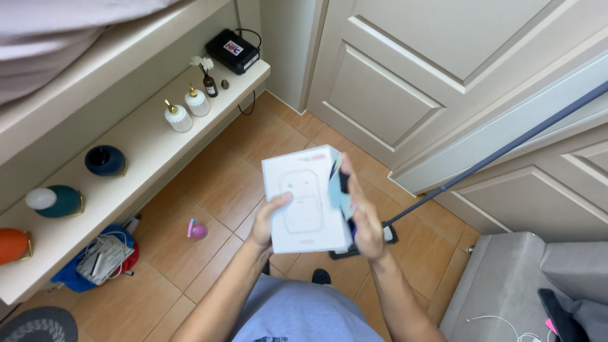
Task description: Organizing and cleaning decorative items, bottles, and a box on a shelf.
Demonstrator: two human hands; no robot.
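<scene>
My right hand (361,218) covers the right edge of the white box (304,197), so I cannot make out fully what sits there: some pale blue and dark pieces (339,190) are pressed between my palm and the box's side, too hidden to name. My left hand (267,221) grips the box from the left, thumb laid across its front face, fingers behind and out of sight. Both hands are closed on the one box, which I hold up in front of my chest, above the tiled floor (221,183). Whether anything is inside the box cannot be seen; it looks shut.

Below my hands the head of a mop (364,244) is mostly hidden; its one long dark handle (506,149) runs up to the right and is cut off by the frame.

On the long shelf (145,142) at the left I count two white bottles with gold tops (188,109), one small dark bottle holding pale flowers (209,82), one black device (233,50) with a cable, and three round lamp-like things: dark blue (105,159), teal with a white globe (56,201), and orange (12,246), the last cut off by the edge.

Under the shelf a blue and red bag (95,261) holds white cords and flat items. One small pink thing (197,229) lies on the floor, too small to identify.
</scene>
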